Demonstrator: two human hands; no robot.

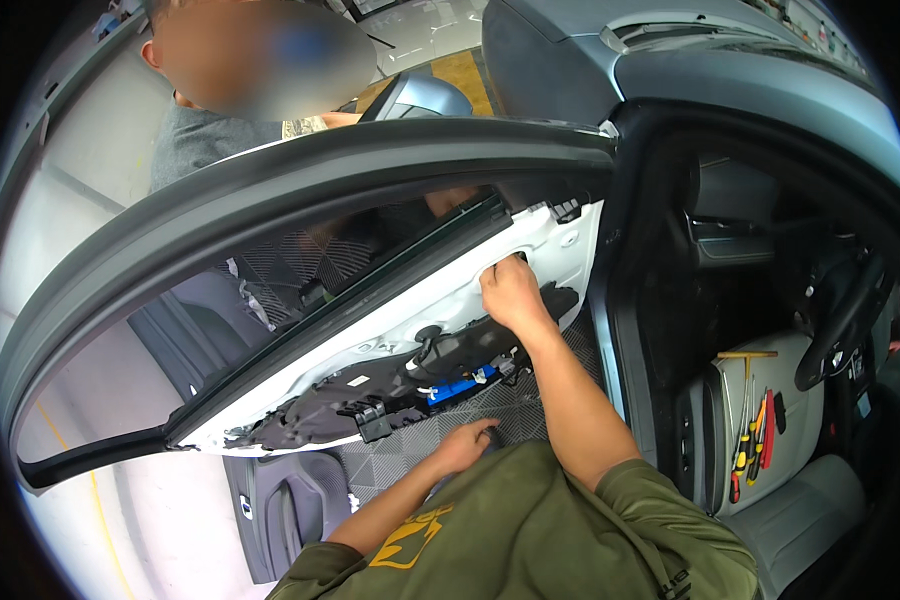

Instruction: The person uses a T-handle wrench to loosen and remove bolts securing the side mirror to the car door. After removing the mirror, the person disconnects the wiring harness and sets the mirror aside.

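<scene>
A car door stands open in front of me, its trim off and its white inner metal bare. My right hand is at the upper front part of this metal, fingers curled in at a small dark opening; the fingertips and anything in them are hidden. Below it a black inner cover spans the door, with a blue part and loose wiring at its lower edge. Low in front of my body, my left hand is closed, beside a dark rounded thing that I cannot make out.
Beyond the door window stands another person in a grey shirt. Removed door trim lies on the floor at the lower left. On the grey car seat at right lie several screwdrivers and a T-handled tool.
</scene>
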